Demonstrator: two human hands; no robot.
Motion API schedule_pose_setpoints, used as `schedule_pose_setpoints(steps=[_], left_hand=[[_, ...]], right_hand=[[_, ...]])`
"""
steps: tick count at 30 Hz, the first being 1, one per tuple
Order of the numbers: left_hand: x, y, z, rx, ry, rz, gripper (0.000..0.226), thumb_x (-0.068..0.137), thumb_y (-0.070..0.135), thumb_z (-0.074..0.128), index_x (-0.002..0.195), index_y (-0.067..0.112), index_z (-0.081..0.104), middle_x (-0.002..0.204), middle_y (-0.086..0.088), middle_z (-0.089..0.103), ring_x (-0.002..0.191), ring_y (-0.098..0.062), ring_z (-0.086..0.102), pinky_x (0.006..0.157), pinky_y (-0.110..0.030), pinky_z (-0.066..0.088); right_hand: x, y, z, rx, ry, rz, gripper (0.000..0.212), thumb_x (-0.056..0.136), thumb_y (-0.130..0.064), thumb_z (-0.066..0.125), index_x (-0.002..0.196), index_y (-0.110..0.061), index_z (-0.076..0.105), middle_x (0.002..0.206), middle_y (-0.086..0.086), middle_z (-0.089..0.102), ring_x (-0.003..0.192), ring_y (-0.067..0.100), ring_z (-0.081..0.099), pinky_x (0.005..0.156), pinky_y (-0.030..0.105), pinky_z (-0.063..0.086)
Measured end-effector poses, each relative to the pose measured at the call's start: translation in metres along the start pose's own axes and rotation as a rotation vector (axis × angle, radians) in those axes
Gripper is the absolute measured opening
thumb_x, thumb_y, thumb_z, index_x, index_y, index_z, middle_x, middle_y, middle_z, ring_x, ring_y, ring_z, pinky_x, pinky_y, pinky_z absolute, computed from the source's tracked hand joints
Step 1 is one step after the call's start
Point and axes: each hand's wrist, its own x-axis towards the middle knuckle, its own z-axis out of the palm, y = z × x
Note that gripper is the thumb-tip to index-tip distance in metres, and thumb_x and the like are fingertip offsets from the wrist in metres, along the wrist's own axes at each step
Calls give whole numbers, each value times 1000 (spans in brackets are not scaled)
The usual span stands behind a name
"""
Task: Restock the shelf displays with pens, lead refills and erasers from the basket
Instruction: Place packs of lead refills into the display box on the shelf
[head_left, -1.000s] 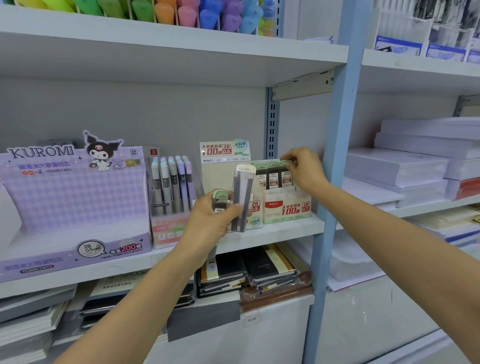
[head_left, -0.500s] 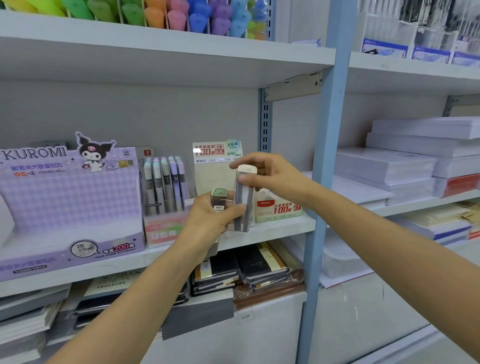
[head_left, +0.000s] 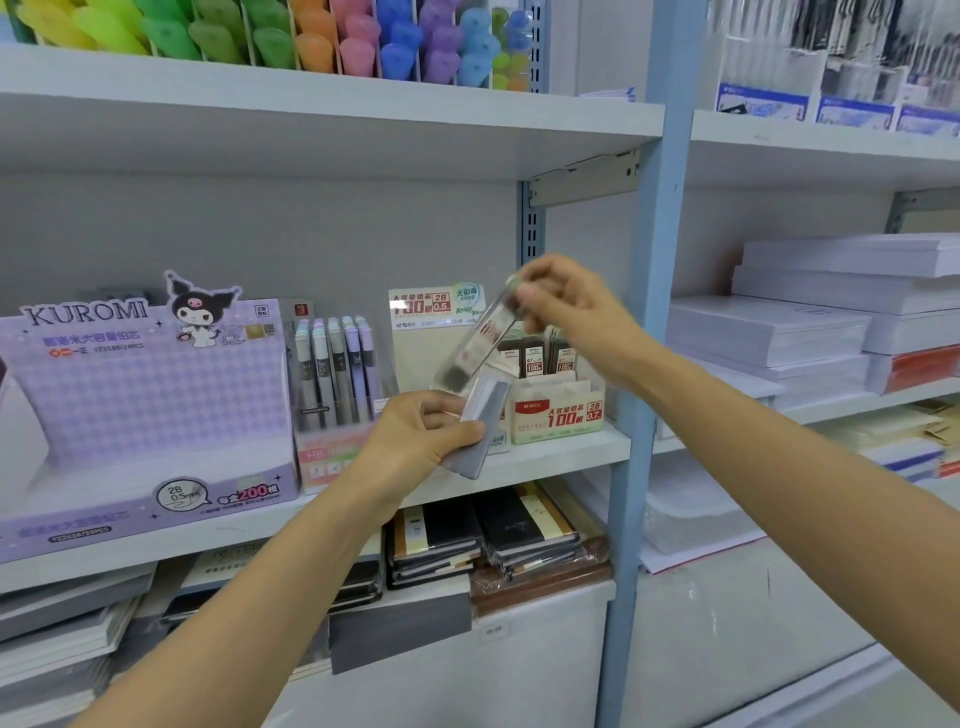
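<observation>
My right hand (head_left: 569, 306) pinches the top of a clear lead refill case (head_left: 475, 340), which hangs tilted and blurred in front of the middle shelf. My left hand (head_left: 415, 436) grips a grey lead refill case (head_left: 478, 431) just below it. Behind both stands the beige lead refill display box (head_left: 558, 413) marked 2B 0.7, with several cases (head_left: 535, 358) upright in it. A taller beige 2B 0.5 display (head_left: 431, 338) stands to its left. The basket is not in view.
A purple Kuromi display box (head_left: 140, 395) fills the shelf's left, with a pastel refill display (head_left: 337, 374) beside it. Notebooks (head_left: 488, 535) lie on the shelf below. A blue upright post (head_left: 644, 364) stands right of my hands. Paper reams (head_left: 769, 332) are stacked beyond it.
My right hand left the 0.7 display box, took one case from the pair in my left hand and lifted it up and right. My left hand keeps the other case.
</observation>
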Motion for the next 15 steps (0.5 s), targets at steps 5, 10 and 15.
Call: schedule_pose_setpoints(steps=[5, 10, 15], left_hand=[[0, -2, -5, -64, 49, 22, 17, 85, 9, 71, 99, 12, 62, 71, 2, 74, 70, -6, 71, 54, -15, 51], [2, -4, -6, -83, 96, 56, 19, 87, 9, 69, 104, 12, 59, 91, -11, 73, 86, -17, 71, 60, -18, 55], [2, -8, -8, -88, 107, 74, 17, 87, 10, 70, 97, 18, 59, 82, -2, 73, 77, -10, 72, 59, -15, 54]], right_hand=[[17, -7, -37, -271, 428, -88, 8, 97, -10, 55, 103, -11, 60, 86, 7, 66, 61, 12, 58, 60, 25, 51], [20, 15, -37, -706, 324, -77, 11, 97, -13, 54, 106, -10, 60, 90, 1, 65, 70, 14, 60, 68, 26, 49], [25, 38, -25, -768, 223, -88, 11, 99, -14, 51, 107, -14, 58, 93, -7, 60, 72, -3, 54, 64, 12, 41]])
